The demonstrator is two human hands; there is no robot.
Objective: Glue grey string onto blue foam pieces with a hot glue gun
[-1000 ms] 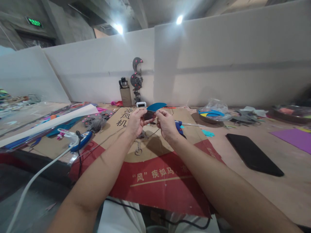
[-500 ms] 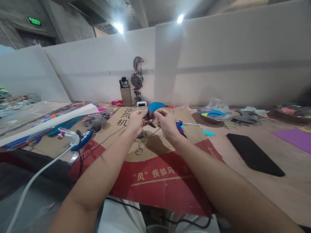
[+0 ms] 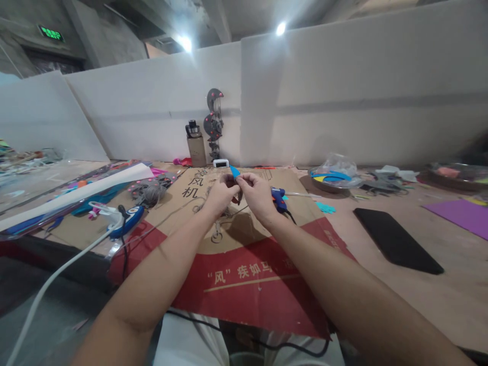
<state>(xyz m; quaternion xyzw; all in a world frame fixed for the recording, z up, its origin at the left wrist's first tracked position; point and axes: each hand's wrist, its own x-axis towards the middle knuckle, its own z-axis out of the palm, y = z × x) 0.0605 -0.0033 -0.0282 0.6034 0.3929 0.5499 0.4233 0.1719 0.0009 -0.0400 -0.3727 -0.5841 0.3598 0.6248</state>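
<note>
Over the cardboard sheet (image 3: 244, 300), my left hand (image 3: 221, 195) and my right hand (image 3: 257, 195) meet with fingers pinched. Between them is a blue craft piece (image 3: 234, 171) with a dark part, which looks like foam or felt; its blue tip points up, and most of it is hidden by my fingers. Thin grey yarn (image 3: 216, 231) lies loose on the cardboard below the hands. Just right of my right hand rests a blue glue gun (image 3: 279, 199).
A black phone-like slab (image 3: 396, 239) and purple sheet (image 3: 457, 212) lie right. Behind stand a bottle (image 3: 196, 146) and a hanging dark crescent ornament (image 3: 213, 119) with pink dots. Left are a grey yarn ball (image 3: 150, 192), a power strip (image 3: 127, 221) and its white cable (image 3: 57, 277).
The blue piece has been turned, so a narrow tip shows instead of its broad curved face. Both hands have drawn closer together around it.
</note>
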